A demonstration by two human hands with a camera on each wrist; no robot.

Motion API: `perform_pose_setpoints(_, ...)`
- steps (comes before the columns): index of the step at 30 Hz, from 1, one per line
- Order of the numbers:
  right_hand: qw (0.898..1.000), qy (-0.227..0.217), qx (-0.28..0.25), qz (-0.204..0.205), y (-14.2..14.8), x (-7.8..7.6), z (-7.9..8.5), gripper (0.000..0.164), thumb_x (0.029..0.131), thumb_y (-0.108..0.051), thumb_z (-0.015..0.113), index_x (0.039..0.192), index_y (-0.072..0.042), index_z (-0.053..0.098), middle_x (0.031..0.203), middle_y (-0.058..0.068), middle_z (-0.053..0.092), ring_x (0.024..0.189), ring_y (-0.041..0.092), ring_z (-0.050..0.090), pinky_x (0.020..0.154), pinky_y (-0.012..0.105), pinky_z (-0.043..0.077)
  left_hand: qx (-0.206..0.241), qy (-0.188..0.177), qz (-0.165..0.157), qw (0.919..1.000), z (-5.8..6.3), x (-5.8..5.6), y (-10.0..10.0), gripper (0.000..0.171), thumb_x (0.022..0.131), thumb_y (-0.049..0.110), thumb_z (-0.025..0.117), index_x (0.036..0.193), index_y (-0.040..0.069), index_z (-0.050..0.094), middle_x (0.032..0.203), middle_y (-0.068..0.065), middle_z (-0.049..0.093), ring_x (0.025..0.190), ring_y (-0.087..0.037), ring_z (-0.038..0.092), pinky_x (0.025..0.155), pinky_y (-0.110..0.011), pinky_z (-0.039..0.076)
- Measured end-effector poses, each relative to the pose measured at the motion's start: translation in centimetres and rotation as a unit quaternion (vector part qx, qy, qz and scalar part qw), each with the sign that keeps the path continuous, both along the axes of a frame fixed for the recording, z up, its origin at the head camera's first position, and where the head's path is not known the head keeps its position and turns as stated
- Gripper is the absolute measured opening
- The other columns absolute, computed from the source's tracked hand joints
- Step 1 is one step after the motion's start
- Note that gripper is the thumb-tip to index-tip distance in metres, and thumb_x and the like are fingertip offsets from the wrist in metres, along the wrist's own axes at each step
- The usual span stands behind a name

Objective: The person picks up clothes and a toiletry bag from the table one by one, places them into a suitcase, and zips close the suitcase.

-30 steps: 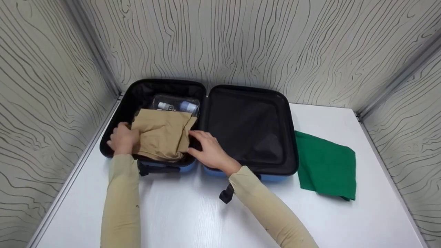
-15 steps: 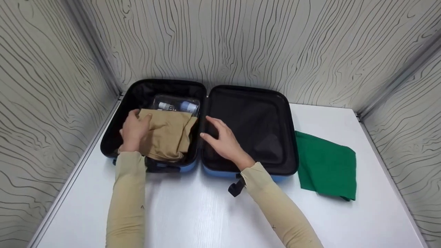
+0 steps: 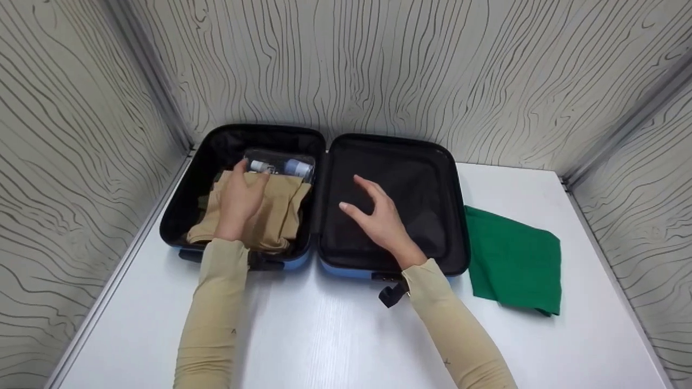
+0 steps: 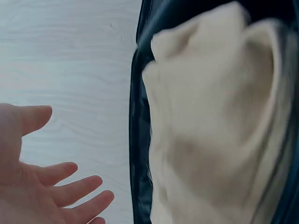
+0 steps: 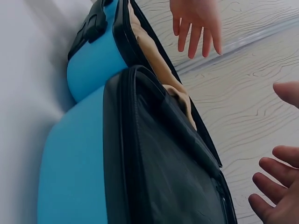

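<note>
An open blue suitcase [image 3: 392, 156] with black lining lies spread in two halves. In its left half lies a folded beige garment [image 3: 281, 210], also close up in the left wrist view. Behind the garment sits a clear pouch [image 3: 277, 156] with small bottles in it. Above the garment hovers my left hand [image 3: 240, 197], fingers apart and holding nothing; the right wrist view shows it raised over the case. Over the bare right half is my right hand [image 3: 381, 216], thumb and fingers spread, gripping nothing.
A folded green cloth [image 3: 516, 262] lies on the white table [image 3: 324, 335] beside the suitcase's right half. Wood-patterned walls [image 3: 378, 65] stand behind and at both sides. A black handle [image 3: 265, 265] sits on the case's front.
My left hand has moved from the garment's left edge rightward and up off it. My right hand has drawn away from the garment to the right. The garment's left part now lies spread farther left.
</note>
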State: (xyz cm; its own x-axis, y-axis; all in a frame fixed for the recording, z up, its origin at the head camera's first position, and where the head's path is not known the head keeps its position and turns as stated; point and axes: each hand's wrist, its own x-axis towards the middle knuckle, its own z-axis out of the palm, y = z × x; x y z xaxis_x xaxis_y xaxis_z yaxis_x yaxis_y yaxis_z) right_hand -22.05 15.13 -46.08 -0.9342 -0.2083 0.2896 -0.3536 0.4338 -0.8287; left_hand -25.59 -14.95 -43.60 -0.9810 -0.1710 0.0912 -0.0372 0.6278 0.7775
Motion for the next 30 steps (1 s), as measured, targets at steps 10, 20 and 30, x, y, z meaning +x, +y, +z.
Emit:
perform_pose_setpoints(10,0.999,0.015,-0.015,-0.043,2.9,0.3,0.5,0.069,0.097,-0.037,0.071,0.154,-0.008,0.045,0.154,0.007,0.046,0.141,0.024,0.040,0.115,0.046,0.031,0.002,0.019,-0.056,0.9983,0.8,1.0,4.0,0.075,0.103,0.048,0.055,0.162,0.010,0.028,0.162,-0.018,0.031,0.145,-0.036,0.033,0.116,-0.052,0.028)
perform_pose_setpoints(20,0.997,-0.022,0.012,-0.072,5.7,0.8,1.1,0.075,0.099,-0.045,0.066,0.161,-0.015,0.034,0.165,0.007,0.029,0.150,0.024,0.024,0.120,0.053,0.019,-0.015,0.027,-0.078,0.9965,0.6,1.6,7.2,0.082,0.100,0.057,0.056,0.162,0.013,0.026,0.166,-0.015,0.023,0.150,-0.036,0.023,0.119,-0.054,0.018)
perform_pose_setpoints(30,0.995,-0.040,0.031,-0.086,8.5,1.2,1.0,0.072,0.101,-0.046,0.061,0.162,-0.018,0.033,0.168,0.003,0.020,0.153,0.025,0.016,0.119,0.057,0.014,-0.027,0.016,-0.097,0.9947,-0.1,2.2,9.2,0.085,0.099,0.061,0.056,0.163,0.014,0.026,0.165,-0.020,0.020,0.150,-0.042,0.019,0.116,-0.062,0.019)
